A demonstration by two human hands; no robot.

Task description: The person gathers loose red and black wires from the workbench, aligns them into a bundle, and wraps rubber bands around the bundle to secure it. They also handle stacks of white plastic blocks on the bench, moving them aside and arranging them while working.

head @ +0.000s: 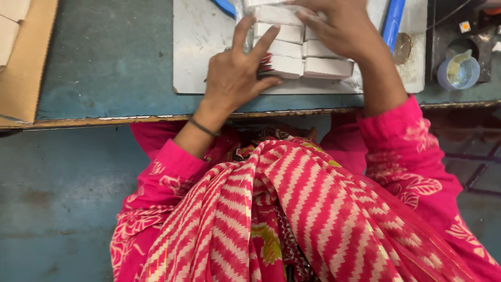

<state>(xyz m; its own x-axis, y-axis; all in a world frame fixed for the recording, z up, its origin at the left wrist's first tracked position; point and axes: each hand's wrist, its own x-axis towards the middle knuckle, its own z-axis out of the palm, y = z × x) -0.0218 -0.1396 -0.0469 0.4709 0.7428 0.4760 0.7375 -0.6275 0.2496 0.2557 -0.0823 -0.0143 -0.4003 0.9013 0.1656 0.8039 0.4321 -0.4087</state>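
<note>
A block of several small white boxes (292,49) stands in two columns on a white board (201,47) lying on the blue-green table (109,57). My left hand (235,73) presses against the block's left side, fingers spread over the box ends. My right hand (342,26) lies flat on top of the block at its right and far side. Clear plastic wrap seems to lie around the boxes; how far it covers them I cannot tell.
A cardboard box (23,62) lies at the table's left edge. A blue strip (392,21) crosses the board to the right. A pale blue cup (458,72) and dark fixtures stand at far right. The table's front edge runs just above my lap.
</note>
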